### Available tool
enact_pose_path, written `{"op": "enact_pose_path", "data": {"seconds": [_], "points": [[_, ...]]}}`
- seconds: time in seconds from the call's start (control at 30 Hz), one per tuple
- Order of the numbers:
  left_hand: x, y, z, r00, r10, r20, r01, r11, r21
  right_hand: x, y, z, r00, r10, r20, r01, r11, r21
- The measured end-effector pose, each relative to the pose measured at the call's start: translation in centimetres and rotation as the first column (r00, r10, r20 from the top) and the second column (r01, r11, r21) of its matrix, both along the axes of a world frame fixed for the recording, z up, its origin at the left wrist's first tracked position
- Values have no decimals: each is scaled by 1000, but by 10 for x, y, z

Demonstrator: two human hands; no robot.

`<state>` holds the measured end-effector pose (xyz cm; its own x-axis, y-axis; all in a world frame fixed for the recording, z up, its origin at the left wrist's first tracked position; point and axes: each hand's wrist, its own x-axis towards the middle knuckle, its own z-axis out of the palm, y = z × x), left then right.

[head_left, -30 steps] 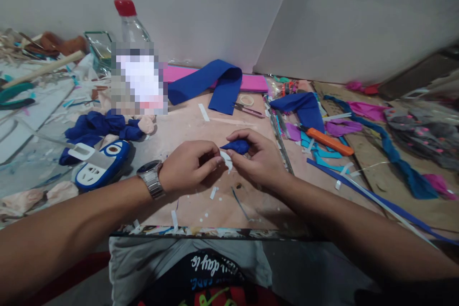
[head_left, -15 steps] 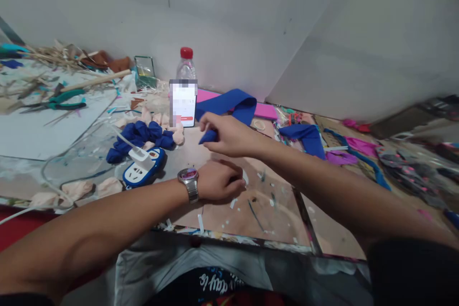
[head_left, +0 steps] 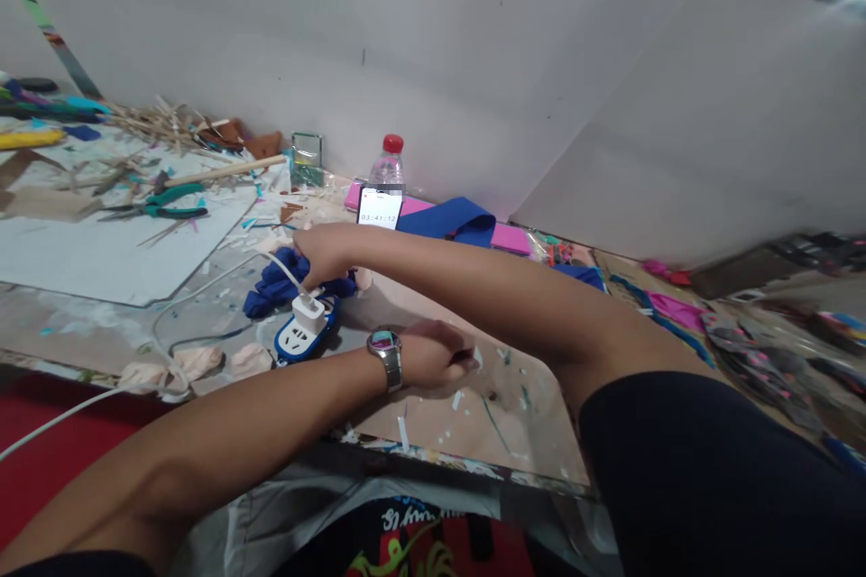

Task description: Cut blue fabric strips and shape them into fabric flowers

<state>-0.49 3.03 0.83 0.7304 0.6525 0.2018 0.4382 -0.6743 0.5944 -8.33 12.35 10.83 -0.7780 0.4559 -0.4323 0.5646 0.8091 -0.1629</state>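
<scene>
My right hand (head_left: 329, 252) reaches across to the left, over a cluster of folded blue fabric pieces (head_left: 269, 288). Its fingers point down into the cluster and are mostly hidden, so what they grip cannot be made out. My left hand (head_left: 437, 356) rests on the tabletop below, fingers curled inward; anything inside them is hidden. A metal watch (head_left: 385, 347) is on the left wrist. Pale peach fabric pieces (head_left: 250, 361) lie nearby. Behind my right forearm stretches a wide blue ribbon (head_left: 453, 221).
A blue-and-white power strip (head_left: 298, 341) with a white charger (head_left: 309, 313) and cable sits between my arms. A phone (head_left: 379, 209) leans before a red-capped bottle (head_left: 388, 169). Green-handled pliers (head_left: 169, 203) lie left on a white board (head_left: 115, 261). Scraps litter the table.
My right hand has moved left from beside the phone, where it held a small blue fabric piece, to the blue cluster. My left hand stays on the table; the camera view has shifted.
</scene>
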Motion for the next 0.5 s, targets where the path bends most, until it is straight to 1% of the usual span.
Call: {"op": "enact_pose_path", "data": {"seconds": [0.07,0.17,0.2,0.27,0.33,0.4,0.47,0.5], "points": [[0,-1,1,1000,3,-2,-3,1000,0,-1,3,5,1000,4,-24,-3,1000,30],[0,-2,0,1000,11,0,-11,1000,-2,3,4,14,996,18,-86,-8,993,115],[0,-2,0,1000,12,3,-12,1000,-3,8,3,20,993,23,-115,-7,990,141],[0,-1,-2,1000,13,14,-13,1000,-3,26,1,33,982,14,-189,13,990,139],[1,-1,-4,1000,9,27,-8,1000,-4,55,1,51,966,-55,-254,86,990,114],[2,-1,-5,999,3,39,-3,1000,-6,96,5,67,939,-114,-325,158,981,114],[3,-1,-6,998,7,54,-7,1000,-3,145,16,77,912,-176,-371,245,958,148],[3,-1,-6,998,10,66,-10,1000,-1,171,24,77,903,-228,-363,297,944,146]]}}
